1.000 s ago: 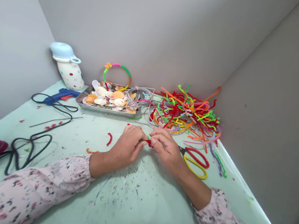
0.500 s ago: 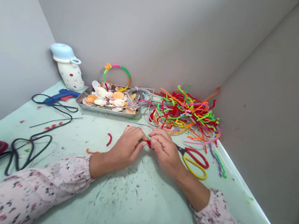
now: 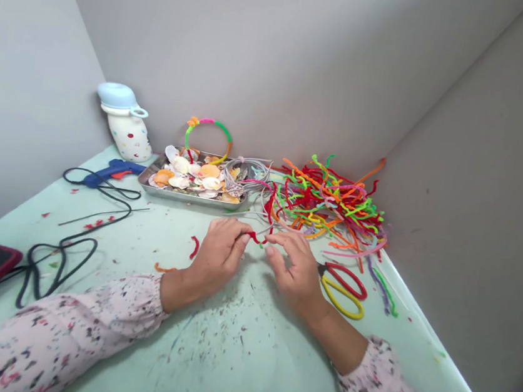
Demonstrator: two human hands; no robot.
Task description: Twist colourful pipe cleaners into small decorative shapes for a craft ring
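Grip of the left hand (image 3: 219, 254) pinches a red pipe cleaner (image 3: 253, 237) above the middle of the tabletop (image 3: 242, 364); the right hand (image 3: 297, 272), grip released, is just beside it. Scissors (image 3: 337, 281) lie toward the right edge, seashells (image 3: 210, 172) by the far one.

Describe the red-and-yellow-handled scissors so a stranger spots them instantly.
On the pale green tabletop, find the heap of multicoloured fuzzy stems. Nearer the camera, beside the right hand, lie the scissors, set apart from the stems by smooth loop handles, one red, one yellow.
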